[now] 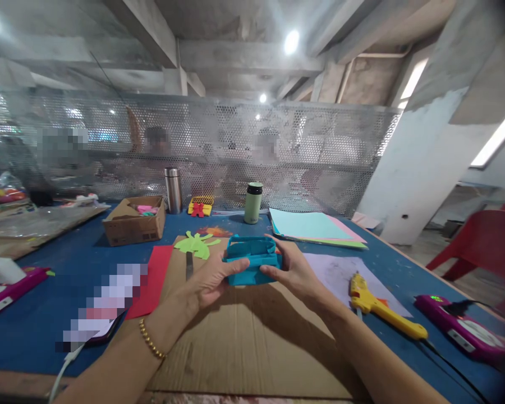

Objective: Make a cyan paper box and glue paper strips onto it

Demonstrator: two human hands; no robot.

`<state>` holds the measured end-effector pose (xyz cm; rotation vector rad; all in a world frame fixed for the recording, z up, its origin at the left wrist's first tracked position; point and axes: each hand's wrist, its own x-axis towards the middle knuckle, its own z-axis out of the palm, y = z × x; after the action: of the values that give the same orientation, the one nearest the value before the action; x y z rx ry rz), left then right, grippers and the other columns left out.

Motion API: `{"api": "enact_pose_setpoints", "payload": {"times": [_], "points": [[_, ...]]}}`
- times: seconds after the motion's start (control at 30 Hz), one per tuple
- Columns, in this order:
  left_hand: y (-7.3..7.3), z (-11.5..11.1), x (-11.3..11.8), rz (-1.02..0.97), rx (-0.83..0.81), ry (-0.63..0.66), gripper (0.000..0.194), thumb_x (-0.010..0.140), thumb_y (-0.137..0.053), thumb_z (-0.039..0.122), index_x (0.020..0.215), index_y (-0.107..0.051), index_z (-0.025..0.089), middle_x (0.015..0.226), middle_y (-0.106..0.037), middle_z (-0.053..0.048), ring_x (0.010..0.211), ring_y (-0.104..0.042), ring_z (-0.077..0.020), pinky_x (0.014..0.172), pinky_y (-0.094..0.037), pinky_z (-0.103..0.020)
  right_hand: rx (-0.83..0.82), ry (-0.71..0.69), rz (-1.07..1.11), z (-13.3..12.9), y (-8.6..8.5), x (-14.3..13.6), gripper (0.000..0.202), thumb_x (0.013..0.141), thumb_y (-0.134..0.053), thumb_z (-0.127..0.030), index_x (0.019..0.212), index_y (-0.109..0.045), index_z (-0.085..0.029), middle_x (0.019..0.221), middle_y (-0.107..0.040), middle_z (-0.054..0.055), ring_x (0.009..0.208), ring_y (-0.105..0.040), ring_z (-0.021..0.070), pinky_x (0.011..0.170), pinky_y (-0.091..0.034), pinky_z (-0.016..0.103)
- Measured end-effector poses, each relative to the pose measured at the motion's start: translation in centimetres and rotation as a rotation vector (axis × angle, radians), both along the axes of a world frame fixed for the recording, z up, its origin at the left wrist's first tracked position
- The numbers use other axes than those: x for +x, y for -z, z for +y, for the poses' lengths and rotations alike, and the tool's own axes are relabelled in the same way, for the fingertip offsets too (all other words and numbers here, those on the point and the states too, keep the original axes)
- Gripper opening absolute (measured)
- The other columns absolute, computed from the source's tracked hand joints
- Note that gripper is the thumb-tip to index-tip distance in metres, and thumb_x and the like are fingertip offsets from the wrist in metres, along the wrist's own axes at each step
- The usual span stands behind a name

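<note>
A blue folded paper piece (253, 261), shaped like a small box or bag, is held above a brown cardboard sheet (252, 348). My left hand (214, 276) grips its left side, thumb across the front. On its right side is my right hand (292, 266), thumb also pressed on the front; the other fingers are mostly hidden behind it. Green paper leaves (197, 245) and a dark strip lie at the cardboard's upper left. Red paper (154, 283) sits by the cardboard's left edge.
Yellow glue gun (374, 307) on purple paper (326, 269) at right, beside a magenta power strip (463, 328). Behind stand a green cup (253, 205), steel flask (174, 191), carton (135, 223) and coloured sheets (311, 225). A phone (105, 331) lies left.
</note>
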<state>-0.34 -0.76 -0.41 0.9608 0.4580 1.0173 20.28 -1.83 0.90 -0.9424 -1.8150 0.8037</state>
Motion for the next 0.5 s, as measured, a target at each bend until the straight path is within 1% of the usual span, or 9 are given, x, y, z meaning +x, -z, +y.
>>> {"api": "enact_pose_setpoints", "payload": {"times": [0.07,0.13,0.17,0.27,0.37,0.4,0.43,0.5], "points": [[0.0,0.0,-0.1,0.066,0.000,-0.019,0.062,0.059,-0.094,0.021,0.116,-0.070,0.012,0.115,-0.074,-0.015,0.091,-0.073,-0.0240,0.073,-0.060,-0.031,-0.037,0.017,0.073,0.0,0.0,0.0,0.070,0.080,-0.077,-0.045,0.141,-0.052,-0.025,0.128,-0.066,0.011,0.114,-0.064,0.0284,0.087,-0.059,0.041],[0.0,0.0,-0.1,0.125,-0.029,-0.042,0.058,0.057,-0.094,0.022,0.110,-0.072,0.011,0.110,-0.075,-0.016,0.086,-0.073,-0.0233,0.065,-0.059,-0.029,-0.069,0.018,0.137,0.0,0.2,0.0,0.070,0.078,-0.079,-0.043,0.141,-0.053,-0.026,0.127,-0.067,0.010,0.118,-0.063,0.0284,0.088,-0.060,0.040],[0.0,0.1,-0.1,0.140,-0.042,-0.046,0.058,0.057,-0.094,0.023,0.109,-0.072,0.011,0.108,-0.076,-0.016,0.084,-0.073,-0.0235,0.064,-0.059,-0.029,-0.085,0.009,0.164,0.1,0.3,-0.1,0.070,0.078,-0.079,-0.043,0.140,-0.053,-0.027,0.126,-0.067,0.010,0.117,-0.063,0.0280,0.088,-0.060,0.040],[0.0,0.1,-0.1,0.134,-0.055,-0.033,0.057,0.058,-0.094,0.027,0.109,-0.073,0.011,0.103,-0.077,-0.015,0.081,-0.074,-0.0239,0.067,-0.060,-0.031,-0.117,-0.030,0.235,0.2,0.8,-0.3,0.074,0.076,-0.080,-0.043,0.142,-0.050,-0.027,0.125,-0.068,0.010,0.113,-0.065,0.0265,0.089,-0.060,0.041],[-0.1,0.2,0.1,0.104,-0.055,-0.070,0.056,0.057,-0.094,0.026,0.107,-0.074,0.011,0.100,-0.078,-0.014,0.080,-0.074,-0.0232,0.070,-0.060,-0.032,-0.115,-0.031,0.239,0.4,1.1,-0.2,0.080,0.077,-0.079,-0.045,0.146,-0.044,-0.025,0.127,-0.066,0.011,0.108,-0.067,0.0253,0.088,-0.059,0.040],[-0.2,0.2,0.1,0.098,-0.047,-0.084,0.055,0.057,-0.094,0.026,0.106,-0.074,0.011,0.100,-0.078,-0.014,0.080,-0.074,-0.0231,0.072,-0.060,-0.032,-0.107,-0.012,0.207,0.4,1.2,0.0,0.082,0.079,-0.078,-0.046,0.149,-0.041,-0.024,0.123,-0.068,0.010,0.104,-0.068,0.0245,0.086,-0.060,0.039],[-0.2,0.2,0.1,0.095,-0.035,-0.094,0.055,0.056,-0.094,0.026,0.105,-0.074,0.011,0.098,-0.078,-0.014,0.080,-0.074,-0.0231,0.073,-0.060,-0.032,-0.089,0.023,0.152,0.5,1.1,0.3,0.082,0.082,-0.075,-0.048,0.151,-0.038,-0.023,0.115,-0.070,0.009,0.098,-0.069,0.0235,0.081,-0.060,0.038],[-0.4,0.2,0.0,0.101,-0.004,-0.102,0.054,0.056,-0.094,0.027,0.103,-0.075,0.010,0.096,-0.078,-0.014,0.080,-0.074,-0.0235,0.076,-0.060,-0.034,-0.002,0.151,0.002,0.6,0.9,1.0,0.077,0.088,-0.067,-0.050,0.152,-0.036,-0.020,0.094,-0.072,0.005,0.082,-0.068,0.0208,0.073,-0.059,0.036]]}}
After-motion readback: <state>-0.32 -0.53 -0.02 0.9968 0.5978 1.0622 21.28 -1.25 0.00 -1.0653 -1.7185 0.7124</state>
